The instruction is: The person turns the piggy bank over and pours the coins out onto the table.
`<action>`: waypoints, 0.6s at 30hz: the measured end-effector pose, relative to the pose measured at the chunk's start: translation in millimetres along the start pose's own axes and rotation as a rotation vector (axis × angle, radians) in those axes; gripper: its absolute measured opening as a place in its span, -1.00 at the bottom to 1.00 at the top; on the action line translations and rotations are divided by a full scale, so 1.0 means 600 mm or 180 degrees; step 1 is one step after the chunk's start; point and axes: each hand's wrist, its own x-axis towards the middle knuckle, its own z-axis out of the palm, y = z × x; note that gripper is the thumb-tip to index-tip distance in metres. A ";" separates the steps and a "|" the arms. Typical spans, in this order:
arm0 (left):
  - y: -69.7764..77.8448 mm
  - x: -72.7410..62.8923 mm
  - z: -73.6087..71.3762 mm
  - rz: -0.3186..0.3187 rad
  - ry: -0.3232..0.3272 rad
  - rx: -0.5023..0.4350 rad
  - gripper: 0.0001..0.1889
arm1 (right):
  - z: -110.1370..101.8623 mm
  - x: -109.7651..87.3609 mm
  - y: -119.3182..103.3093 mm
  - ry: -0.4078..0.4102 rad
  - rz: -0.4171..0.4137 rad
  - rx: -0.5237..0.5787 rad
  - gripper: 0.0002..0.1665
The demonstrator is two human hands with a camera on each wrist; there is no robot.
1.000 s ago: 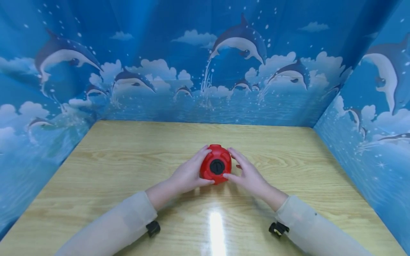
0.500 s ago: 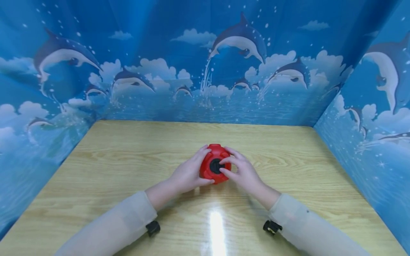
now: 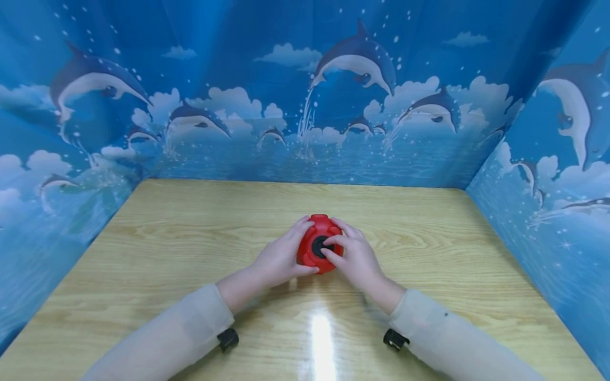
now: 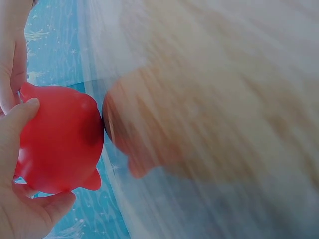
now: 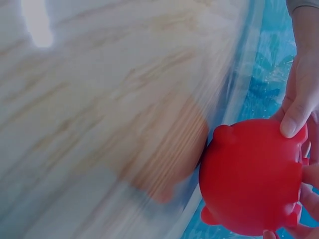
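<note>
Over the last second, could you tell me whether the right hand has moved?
Yes. The right hand moved left across the table, onto the black plug of the red toy.

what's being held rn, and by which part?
A red piggy bank. The left hand grips its left side; the right hand holds the right side, fingers on the black plug.

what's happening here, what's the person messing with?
A person holds a round red toy with small stubby feet on a wooden table. The left hand grips its left side, thumb underneath and fingers over the top. The right hand is on its right side, with a fingertip on the black round cap that faces the person. Dolphin-print blue walls surround the table.
</note>
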 end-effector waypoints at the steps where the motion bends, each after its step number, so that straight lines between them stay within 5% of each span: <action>1: 0.000 0.000 0.000 0.0001 0.0001 0.0003 0.00 | 0.000 0.000 -0.001 0.0019 0.0006 -0.0027 -0.82; 18: 0.001 0.000 0.000 -0.0047 -0.0002 -0.0015 0.00 | 0.005 0.002 -0.009 0.0130 0.0011 0.0054 -0.86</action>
